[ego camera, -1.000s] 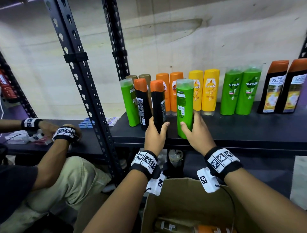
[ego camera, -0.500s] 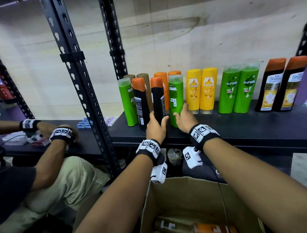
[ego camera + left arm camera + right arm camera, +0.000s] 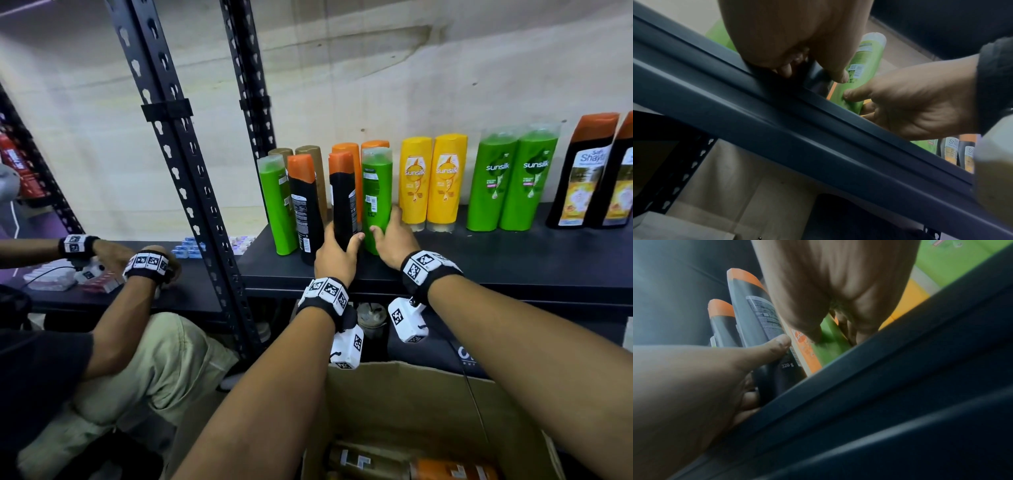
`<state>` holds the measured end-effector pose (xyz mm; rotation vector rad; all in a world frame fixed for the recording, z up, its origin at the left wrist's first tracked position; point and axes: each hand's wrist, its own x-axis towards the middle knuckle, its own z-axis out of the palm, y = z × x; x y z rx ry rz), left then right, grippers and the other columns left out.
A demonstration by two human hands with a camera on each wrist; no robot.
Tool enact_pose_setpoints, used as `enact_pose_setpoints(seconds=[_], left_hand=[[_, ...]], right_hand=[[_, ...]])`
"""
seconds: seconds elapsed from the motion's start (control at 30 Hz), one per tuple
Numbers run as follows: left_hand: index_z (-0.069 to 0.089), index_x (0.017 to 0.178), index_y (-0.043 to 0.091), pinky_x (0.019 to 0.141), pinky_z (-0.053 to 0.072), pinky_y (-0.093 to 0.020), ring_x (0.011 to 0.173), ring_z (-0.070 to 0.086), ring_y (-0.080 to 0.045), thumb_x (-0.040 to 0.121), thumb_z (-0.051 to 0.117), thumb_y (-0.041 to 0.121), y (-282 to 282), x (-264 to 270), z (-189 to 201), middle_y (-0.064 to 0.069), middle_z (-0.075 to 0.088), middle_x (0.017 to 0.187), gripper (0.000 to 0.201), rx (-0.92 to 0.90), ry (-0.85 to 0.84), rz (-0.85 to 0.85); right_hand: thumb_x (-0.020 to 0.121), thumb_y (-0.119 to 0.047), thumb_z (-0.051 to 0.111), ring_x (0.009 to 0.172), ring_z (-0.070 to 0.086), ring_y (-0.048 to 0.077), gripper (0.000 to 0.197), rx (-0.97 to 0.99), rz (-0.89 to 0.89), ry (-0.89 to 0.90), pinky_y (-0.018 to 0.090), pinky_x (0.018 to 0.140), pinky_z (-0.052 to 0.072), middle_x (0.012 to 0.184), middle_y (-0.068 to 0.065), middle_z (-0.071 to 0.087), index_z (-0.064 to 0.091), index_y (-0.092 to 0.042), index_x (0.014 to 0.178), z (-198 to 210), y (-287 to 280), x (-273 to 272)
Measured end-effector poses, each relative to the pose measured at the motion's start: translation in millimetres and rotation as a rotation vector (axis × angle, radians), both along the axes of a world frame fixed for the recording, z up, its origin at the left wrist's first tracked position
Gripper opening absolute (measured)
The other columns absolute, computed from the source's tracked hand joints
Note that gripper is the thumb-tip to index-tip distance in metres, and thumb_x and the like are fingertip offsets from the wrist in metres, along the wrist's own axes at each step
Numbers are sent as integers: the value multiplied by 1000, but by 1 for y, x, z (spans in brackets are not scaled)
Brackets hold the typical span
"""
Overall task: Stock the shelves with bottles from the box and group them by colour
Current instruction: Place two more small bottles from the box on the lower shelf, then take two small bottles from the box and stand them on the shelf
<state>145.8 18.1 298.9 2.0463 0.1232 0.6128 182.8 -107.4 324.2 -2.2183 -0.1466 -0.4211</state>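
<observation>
On the black shelf (image 3: 479,263) my left hand (image 3: 340,245) grips a black bottle with an orange cap (image 3: 342,198) low on its body, upright. My right hand (image 3: 388,233) holds a green bottle (image 3: 376,195) right beside it, thumb in front and fingers behind. Both stand in front of two orange bottles (image 3: 375,144). In the left wrist view the right hand's thumb (image 3: 853,95) presses the green bottle (image 3: 865,61). In the right wrist view the left hand's thumb (image 3: 781,344) lies on the black bottle (image 3: 760,313). The cardboard box (image 3: 411,404) below holds more bottles.
Left of my hands stand a green bottle (image 3: 275,202), a black one (image 3: 305,205) and two brown ones (image 3: 313,154). Rightward stand yellow (image 3: 431,181), green (image 3: 513,178) and black pairs (image 3: 589,171). A rack upright (image 3: 191,192) rises at left; beyond it another person's hands (image 3: 147,263) work on the neighbouring shelf.
My right hand has carried the green bottle back and left onto the shelf, close beside the black bottle. My left hand has kept its grip on the black bottle.
</observation>
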Motion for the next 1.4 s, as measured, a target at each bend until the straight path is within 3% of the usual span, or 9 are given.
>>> enact_pose_setpoints(seconds=[0.2, 0.37, 0.67, 0.8, 0.87, 0.97, 1.07, 1.23, 1.4], left_hand=[[46, 143, 20, 89, 50, -38, 115, 62, -35, 93, 62, 54, -2, -3, -8, -12, 68, 125, 62, 65, 4, 59], [45, 148, 14, 98, 47, -37, 124, 57, -33, 95, 65, 41, -2, -13, -14, -13, 63, 135, 63, 81, -54, 84], [41, 151, 7, 111, 34, -27, 137, 47, -26, 97, 62, 27, -6, -30, -18, -12, 51, 148, 61, 53, -136, 44], [43, 149, 5, 108, 33, -22, 133, 47, -23, 98, 61, 27, -6, -42, -20, -10, 49, 145, 58, 110, -211, 53], [53, 139, 6, 104, 45, -31, 119, 55, -23, 97, 62, 25, -5, -49, -23, -8, 53, 133, 46, 131, -277, 53], [65, 114, 9, 88, 52, -38, 93, 60, -17, 96, 63, 21, -7, -63, -30, -3, 55, 109, 22, 163, -366, 44], [66, 101, 13, 79, 52, -36, 87, 60, -18, 96, 61, 22, -13, -73, -43, 1, 57, 95, 12, 256, -372, 34], [68, 93, 12, 68, 53, -41, 84, 65, -27, 98, 54, 34, -25, -79, -84, -6, 68, 90, 26, 468, -27, -55], [68, 93, 10, 71, 56, -39, 85, 66, -36, 98, 52, 36, -19, -79, -131, -16, 70, 91, 30, 565, 360, -164]], right_hand=[[102, -28, 56, 116, 59, 41, 42, 5, -36, 28, 40, 86, 47, 129, 23, 61, 46, -5, 134, -13, -3, -5], [101, -32, 58, 118, 60, 40, 41, -21, -36, 55, 39, 91, 48, 127, 20, 65, 52, -8, 133, -12, -9, -7], [96, -33, 62, 127, 57, 31, 63, 10, 53, 61, 37, 104, 46, 141, 13, 59, 38, -14, 151, -16, -19, -20], [95, -38, 64, 135, 53, 24, 78, -32, 168, 39, 43, 111, 45, 150, 10, 51, 26, -16, 159, -16, -32, -39], [95, -35, 65, 127, 58, 19, 64, -80, 195, -38, 42, 106, 49, 141, 7, 57, 41, -16, 152, -16, -39, -53], [96, -27, 62, 99, 63, 13, 28, -174, 222, -165, 31, 92, 51, 108, -1, 63, 68, -17, 121, -18, -50, -75], [95, -20, 57, 92, 60, 18, 14, -300, 255, -199, 32, 83, 46, 95, -2, 63, 70, -18, 96, -22, -58, -96], [95, -20, 53, 95, 61, 23, 17, -425, 255, -1, 38, 86, 49, 96, 2, 67, 68, -16, 90, -48, -67, -114], [96, -22, 47, 94, 63, 26, 21, -482, 261, 274, 39, 82, 53, 99, 4, 70, 66, -18, 86, -94, -72, -124]])
